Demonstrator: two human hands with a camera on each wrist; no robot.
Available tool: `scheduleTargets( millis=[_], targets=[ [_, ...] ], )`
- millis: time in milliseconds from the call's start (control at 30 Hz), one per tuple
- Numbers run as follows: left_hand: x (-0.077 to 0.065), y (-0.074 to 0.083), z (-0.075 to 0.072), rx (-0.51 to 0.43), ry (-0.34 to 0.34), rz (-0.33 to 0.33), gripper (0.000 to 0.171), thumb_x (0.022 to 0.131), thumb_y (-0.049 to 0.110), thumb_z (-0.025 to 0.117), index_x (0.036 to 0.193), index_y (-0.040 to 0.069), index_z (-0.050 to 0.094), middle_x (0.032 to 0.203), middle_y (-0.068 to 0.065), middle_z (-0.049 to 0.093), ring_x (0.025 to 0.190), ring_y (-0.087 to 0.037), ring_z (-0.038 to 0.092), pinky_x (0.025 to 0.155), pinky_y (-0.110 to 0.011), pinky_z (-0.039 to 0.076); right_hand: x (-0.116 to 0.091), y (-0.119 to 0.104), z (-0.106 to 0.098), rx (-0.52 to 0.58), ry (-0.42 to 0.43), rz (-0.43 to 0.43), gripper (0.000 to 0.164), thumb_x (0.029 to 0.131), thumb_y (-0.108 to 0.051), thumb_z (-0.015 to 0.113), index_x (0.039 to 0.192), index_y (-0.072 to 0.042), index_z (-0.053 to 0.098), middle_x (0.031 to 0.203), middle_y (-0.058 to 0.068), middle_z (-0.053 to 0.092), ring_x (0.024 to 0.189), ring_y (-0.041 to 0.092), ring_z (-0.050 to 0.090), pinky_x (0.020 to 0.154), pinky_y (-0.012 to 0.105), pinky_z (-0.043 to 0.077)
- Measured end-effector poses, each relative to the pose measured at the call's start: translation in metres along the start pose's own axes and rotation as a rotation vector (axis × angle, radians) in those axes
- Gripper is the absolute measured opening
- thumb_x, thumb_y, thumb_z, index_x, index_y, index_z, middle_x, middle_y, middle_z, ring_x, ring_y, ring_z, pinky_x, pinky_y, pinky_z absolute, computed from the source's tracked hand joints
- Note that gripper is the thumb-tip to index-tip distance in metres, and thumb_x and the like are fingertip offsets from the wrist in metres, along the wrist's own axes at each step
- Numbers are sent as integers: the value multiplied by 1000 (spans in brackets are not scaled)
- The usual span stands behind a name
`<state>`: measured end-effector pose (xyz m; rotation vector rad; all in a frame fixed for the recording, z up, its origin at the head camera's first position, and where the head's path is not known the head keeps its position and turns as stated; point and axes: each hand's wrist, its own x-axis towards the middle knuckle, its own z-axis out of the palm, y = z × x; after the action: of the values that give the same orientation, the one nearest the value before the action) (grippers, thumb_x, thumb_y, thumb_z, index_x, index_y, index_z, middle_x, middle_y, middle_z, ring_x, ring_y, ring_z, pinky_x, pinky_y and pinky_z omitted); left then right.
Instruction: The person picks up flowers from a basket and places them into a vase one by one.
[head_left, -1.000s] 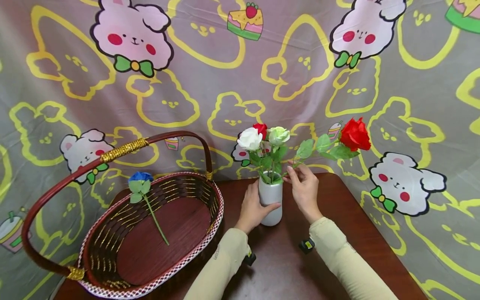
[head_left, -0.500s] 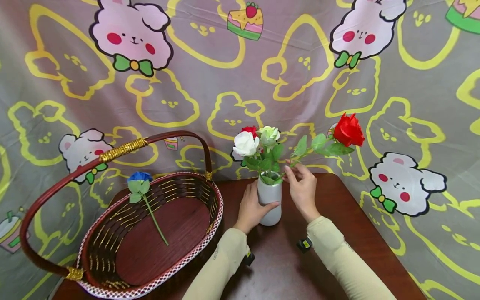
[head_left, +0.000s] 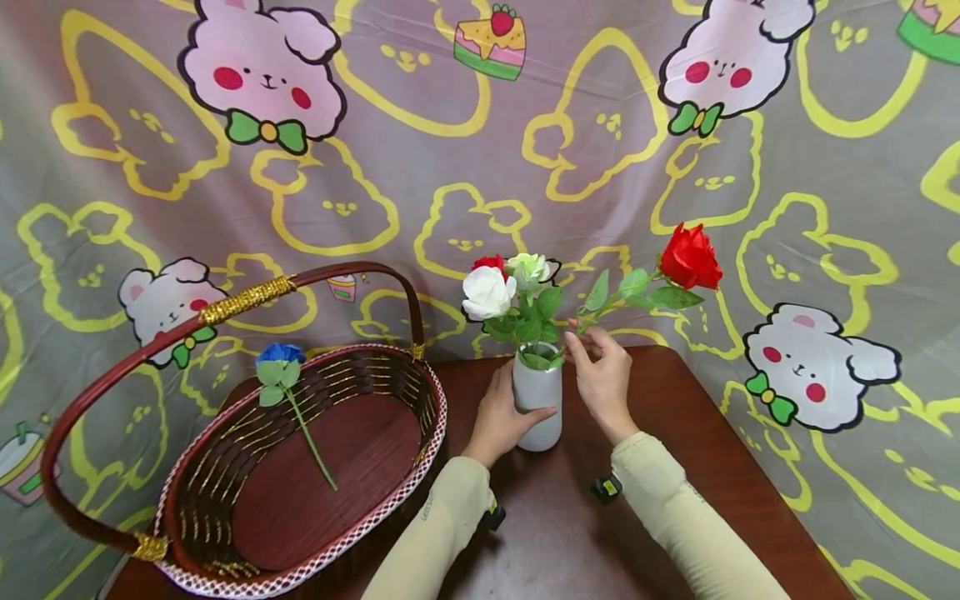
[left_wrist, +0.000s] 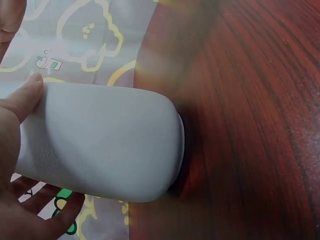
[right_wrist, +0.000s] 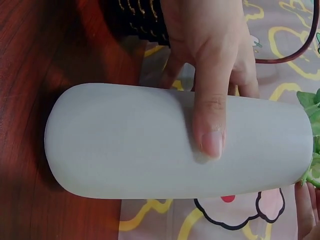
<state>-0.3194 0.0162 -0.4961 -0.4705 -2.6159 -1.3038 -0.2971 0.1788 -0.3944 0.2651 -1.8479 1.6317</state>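
Note:
A white vase (head_left: 538,408) stands upright on the table, and my left hand (head_left: 501,421) grips it from the left with the thumb across its front. In the right wrist view the left thumb (right_wrist: 212,115) presses on the vase's side. From the vase rise a white rose (head_left: 488,292), a pale green rose (head_left: 529,267) and a red rose (head_left: 489,262) partly behind them. My right hand (head_left: 606,375) pinches the stem of another red rose (head_left: 691,257) beside the vase's mouth. That rose leans out to the right; its lower stem end is hidden by leaves and the rim.
A brown wicker basket (head_left: 442,408) with a tall arched handle (head_left: 247,298) stands on the left. Inside it a blue rose (head_left: 281,353) leans across the rim, stem downward. A patterned cloth (head_left: 420,167) hangs close behind the table (head_left: 570,533).
The red rose in my right hand has shifted slightly left and up. The flowers in the vase have swung left, and both hands have moved a little left.

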Motion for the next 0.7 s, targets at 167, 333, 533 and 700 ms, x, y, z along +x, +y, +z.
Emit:
scheduleTargets(
  millis=[167, 333, 533, 700],
  targets=[
    [0, -2, 1, 16, 20, -1, 103, 81, 58, 84, 161, 20, 30, 141, -9, 52, 124, -32, 61, 100, -54, 50, -1, -3, 4, -46, 6, -8, 17, 96, 2, 69, 106, 15, 71, 94, 33, 72, 73, 30, 75, 71, 33, 61],
    [-2, -3, 3, 33, 54, 28, 103, 81, 58, 84, 159, 19, 31, 139, -11, 53, 122, -32, 61, 99, -53, 51, -2, -3, 7, -102, 29, -14, 17, 95, 2, 71, 107, 14, 73, 89, 31, 73, 78, 52, 71, 66, 17, 56],
    [-2, -6, 7, 51, 105, 67, 102, 79, 57, 86, 157, 17, 34, 134, -12, 54, 117, -33, 62, 96, -52, 52, 3, 32, 6, -247, 41, 19, 14, 95, -11, 77, 92, 2, 74, 84, 19, 75, 74, 12, 66, 67, 11, 44],
    [-2, -7, 8, 71, 112, 68, 102, 79, 58, 85, 157, 16, 34, 132, -11, 55, 115, -32, 62, 96, -51, 52, 3, 40, 7, -292, 27, 36, 13, 92, -13, 79, 91, -1, 75, 83, 16, 76, 76, 13, 65, 68, 12, 43]
  ],
)
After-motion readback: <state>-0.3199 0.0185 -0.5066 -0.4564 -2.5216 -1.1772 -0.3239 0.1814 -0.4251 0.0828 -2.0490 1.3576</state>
